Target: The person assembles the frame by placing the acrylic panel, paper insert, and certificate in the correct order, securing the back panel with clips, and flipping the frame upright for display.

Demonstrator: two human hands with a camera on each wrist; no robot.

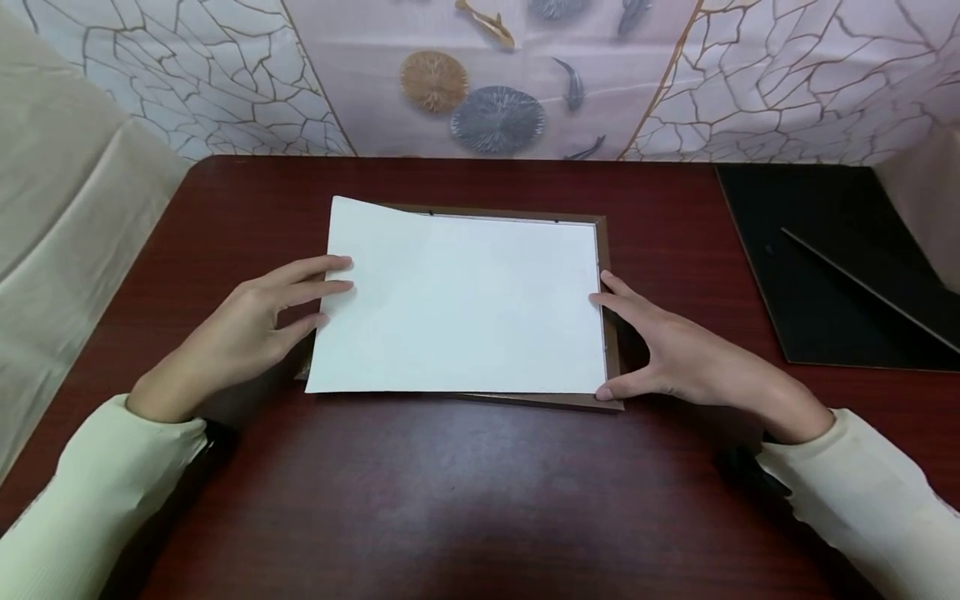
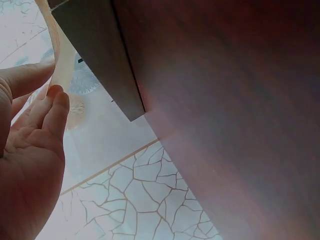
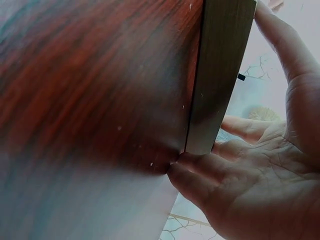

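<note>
A white sheet [image 1: 465,308] lies over a brown picture frame [image 1: 612,350] on the table, its left end lifted and its far left corner raised. My left hand [image 1: 251,321] pinches the sheet's left edge between thumb and fingers. In the left wrist view, the lifted sheet [image 2: 62,67] curves up beside the frame's side [image 2: 100,55]. My right hand [image 1: 675,346] is spread at the frame's right side. Its thumb touches the near right corner, and its index fingertip rests at the sheet's right edge. Fingers of this hand [image 3: 265,170] touch the frame's outer side [image 3: 220,75] in the right wrist view.
At the right of the dark red table [image 1: 465,492] lies a black board [image 1: 765,250], with another thin dark panel [image 1: 892,267] tilted up over it. Small dark tabs stand along the frame's far edge. Patterned cloth [image 1: 225,75] hangs behind the table.
</note>
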